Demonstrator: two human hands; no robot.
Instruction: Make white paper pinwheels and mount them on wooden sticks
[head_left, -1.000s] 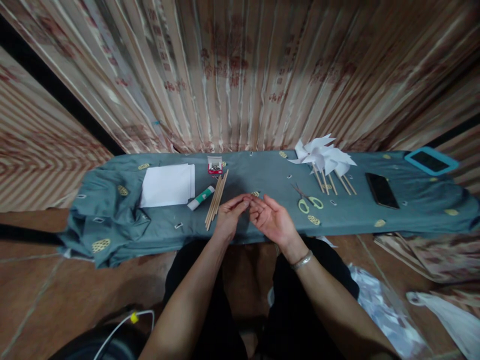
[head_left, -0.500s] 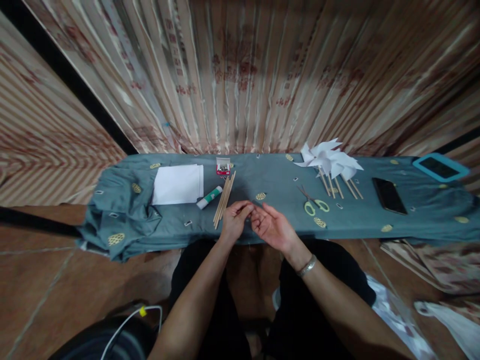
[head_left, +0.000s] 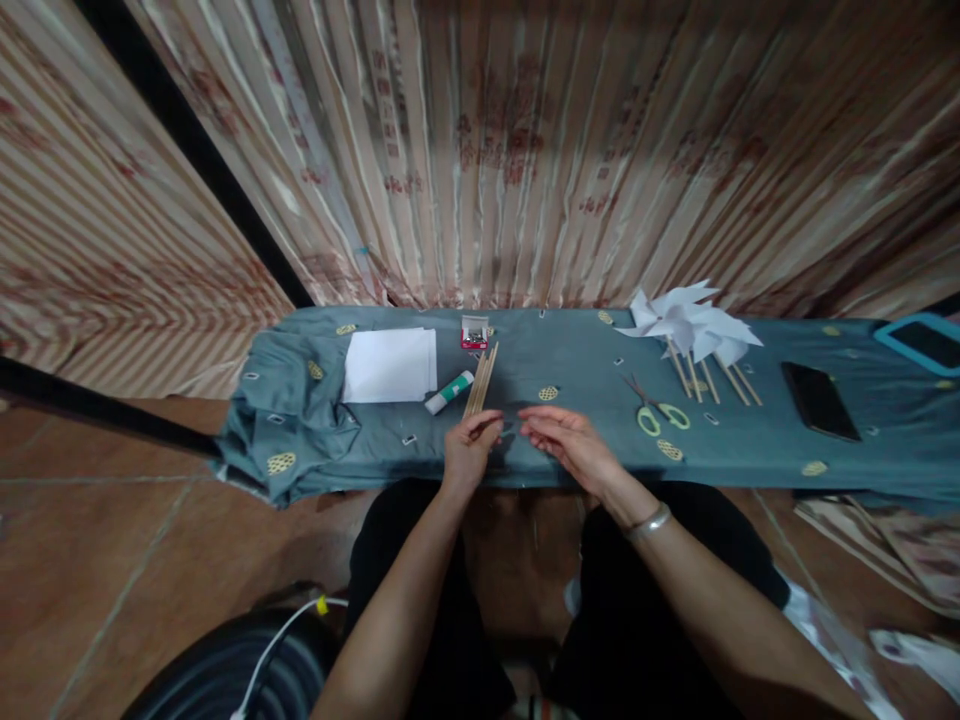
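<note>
My left hand [head_left: 466, 452] rests on the blue-grey cloth [head_left: 577, 365] with thumb and fingers pinched together right at the near end of a bundle of thin wooden sticks [head_left: 482, 378]. What the pinch holds is too small to make out. My right hand [head_left: 571, 444] lies palm down just to its right, fingers loosely stretched toward the left hand, a small gap between the two. A metal bracelet sits on the right wrist. A green-and-white glue stick [head_left: 448, 392] and a small red box [head_left: 474, 332] lie beside the sticks.
A stack of white paper [head_left: 390, 364] lies at the left. Yellow-handled scissors [head_left: 660, 414], white paper pinwheels on sticks [head_left: 694, 326], a black phone [head_left: 819, 400] and a blue-cased tablet [head_left: 924, 341] are to the right. Striped curtains hang behind. A white cable [head_left: 274, 645] lies on the floor.
My hands, fingertips together before, have drawn slightly apart. The right hand turned palm down; the left moved to the stick ends. The view shifted, so everything sits further right.
</note>
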